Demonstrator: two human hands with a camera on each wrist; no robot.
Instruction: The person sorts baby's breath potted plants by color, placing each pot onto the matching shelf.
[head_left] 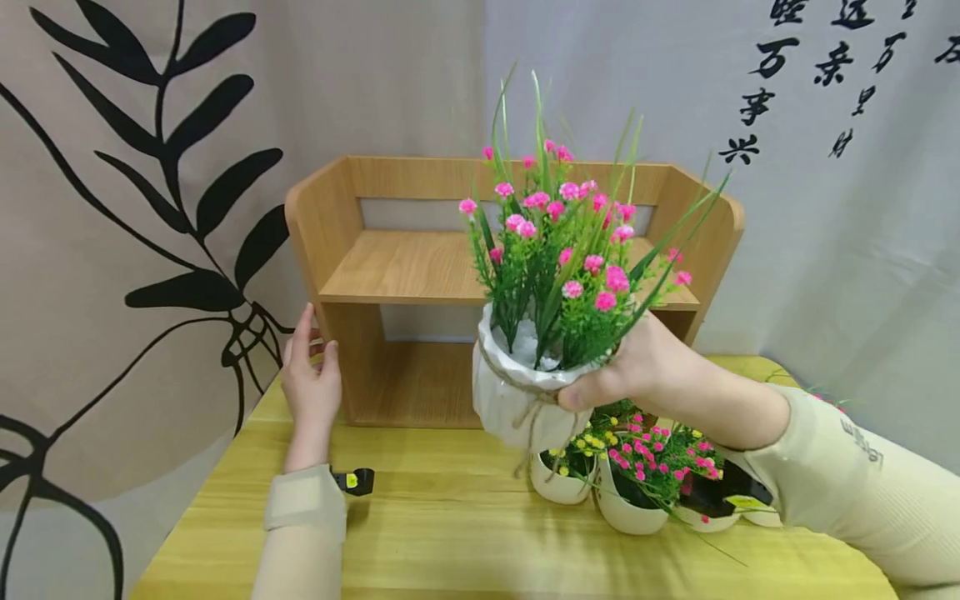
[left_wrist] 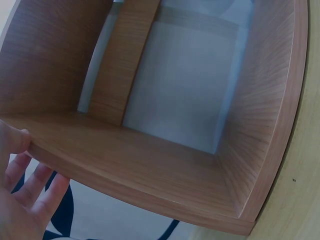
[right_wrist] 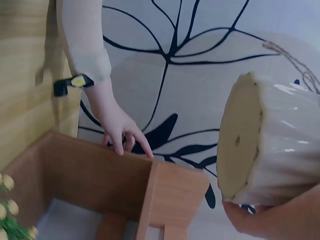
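Right hand (head_left: 633, 358), 1: grasping the upper side of 1 white pot (head_left: 506, 408), thumb laid on its outer wall just below the rim beside the twine bow (head_left: 536, 406), other fingers largely hidden behind; pink flowers (head_left: 617, 278) and green leaves (head_left: 551, 308) rise from the pot, held aloft before the shelf. Left hand (head_left: 311, 387), 1: fingers released, extended and loosely spread, touching the side panel of 1 wooden shelf (head_left: 405, 262) with 2 levels. Farther out: smaller flowering pots (head_left: 633, 518) on the wooden table (head_left: 427, 533), patterned curtain (head_left: 847, 242) behind
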